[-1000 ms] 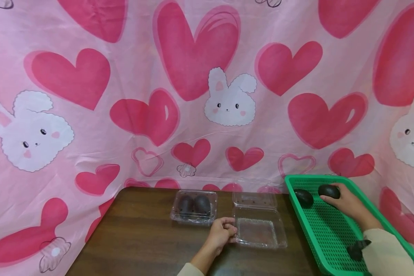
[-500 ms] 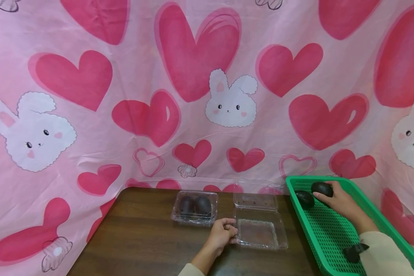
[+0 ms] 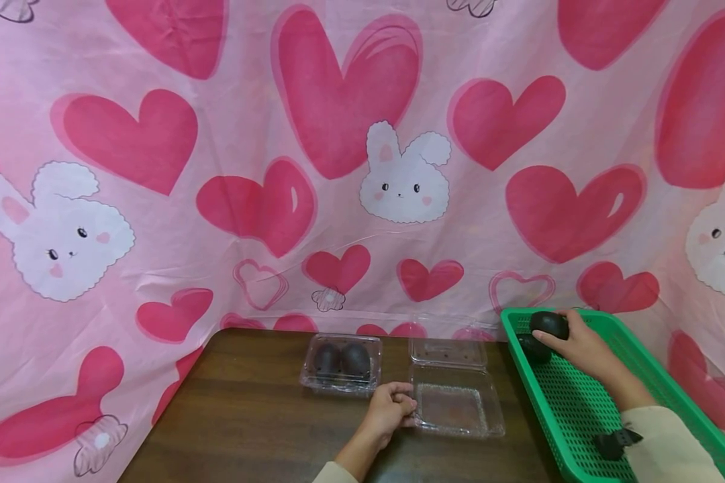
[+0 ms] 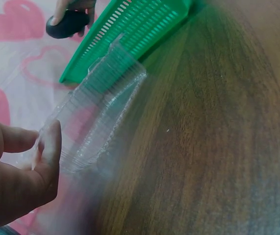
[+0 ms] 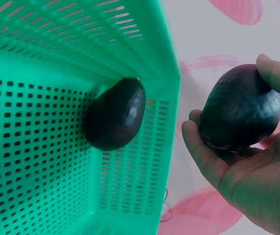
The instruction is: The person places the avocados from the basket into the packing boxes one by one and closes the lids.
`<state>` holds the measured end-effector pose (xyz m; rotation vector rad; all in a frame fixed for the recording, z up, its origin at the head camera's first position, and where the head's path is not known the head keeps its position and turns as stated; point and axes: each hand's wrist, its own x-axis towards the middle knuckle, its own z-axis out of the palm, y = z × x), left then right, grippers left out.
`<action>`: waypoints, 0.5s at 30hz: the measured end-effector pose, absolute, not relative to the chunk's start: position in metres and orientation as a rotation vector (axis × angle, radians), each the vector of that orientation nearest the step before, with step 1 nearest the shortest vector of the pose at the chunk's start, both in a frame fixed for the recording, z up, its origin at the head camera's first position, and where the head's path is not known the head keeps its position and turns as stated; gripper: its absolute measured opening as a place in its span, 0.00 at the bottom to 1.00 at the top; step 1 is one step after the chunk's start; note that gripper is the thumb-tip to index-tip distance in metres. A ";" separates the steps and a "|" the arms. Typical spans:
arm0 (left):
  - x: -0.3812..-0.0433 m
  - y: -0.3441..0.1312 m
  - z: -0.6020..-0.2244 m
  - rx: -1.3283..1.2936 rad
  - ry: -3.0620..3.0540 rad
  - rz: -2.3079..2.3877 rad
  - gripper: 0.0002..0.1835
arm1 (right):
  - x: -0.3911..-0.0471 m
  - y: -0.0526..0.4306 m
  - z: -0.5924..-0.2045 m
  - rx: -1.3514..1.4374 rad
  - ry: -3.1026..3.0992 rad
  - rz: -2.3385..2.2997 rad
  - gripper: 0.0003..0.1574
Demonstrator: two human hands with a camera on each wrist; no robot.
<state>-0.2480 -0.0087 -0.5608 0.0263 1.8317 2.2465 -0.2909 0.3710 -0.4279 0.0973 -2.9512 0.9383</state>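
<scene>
Avocado in hand: a dark, glossy one, held up at the far left end of the green basket, on the right of the scene.
My right hand: thumb and fingers curled round that avocado, gripping it from the right side.
Second avocado: another dark one lies inside the basket at the far left, just beside the wall; in the right wrist view it is apart from the one I hold.
My left hand: well apart from my right, thumb and fingertip pinching the left edge of the hinged clear box.
Hinged clear box: its base sits on the table between my left hand and the basket, with its clear lid turned back on the far side.
Closed clear box: to the left of the hinged one, near it, with two more dark avocados side by side inside.
Sleeves: pale beige on both my arms, with a black wrist device at the right cuff.
Table: brown, wood-grained, under both boxes.
Backdrop: pink cloth on the far side, printed with red hearts and white rabbits.
</scene>
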 end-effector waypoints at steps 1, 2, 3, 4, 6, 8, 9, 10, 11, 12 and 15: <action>-0.248 -0.009 -0.561 0.027 1.832 2.246 0.18 | -0.290 0.368 -0.427 0.096 -2.952 0.939 0.58; -0.248 -0.009 -0.561 0.028 1.832 2.245 0.18 | -0.290 0.365 -0.426 0.093 -2.956 0.942 0.58; -0.248 -0.009 -0.560 0.027 1.829 2.245 0.18 | -0.289 0.362 -0.425 0.093 -2.958 0.946 0.59; -0.248 -0.009 -0.560 0.031 1.832 2.243 0.19 | -0.289 0.360 -0.424 0.090 -2.959 0.951 0.59; -0.247 -0.010 -0.558 0.037 1.832 2.241 0.19 | -0.288 0.354 -0.423 0.088 -2.959 0.961 0.59; -0.247 -0.010 -0.557 0.034 1.825 2.241 0.18 | -0.288 0.349 -0.423 0.095 -2.960 0.968 0.59; -0.247 -0.010 -0.557 0.031 1.822 2.241 0.18 | -0.288 0.347 -0.423 0.100 -2.961 0.967 0.59; -0.246 -0.010 -0.556 0.033 1.822 2.240 0.18 | -0.288 0.344 -0.423 0.105 -2.961 0.970 0.59; -0.246 -0.010 -0.556 0.029 1.817 2.241 0.18 | -0.288 0.342 -0.423 0.112 -2.962 0.972 0.59; -0.246 -0.011 -0.556 0.031 1.816 2.241 0.18 | -0.288 0.339 -0.424 0.120 -2.960 0.981 0.58; -0.246 -0.011 -0.556 0.030 1.807 2.247 0.18 | -0.288 0.331 -0.425 0.139 -2.964 1.003 0.57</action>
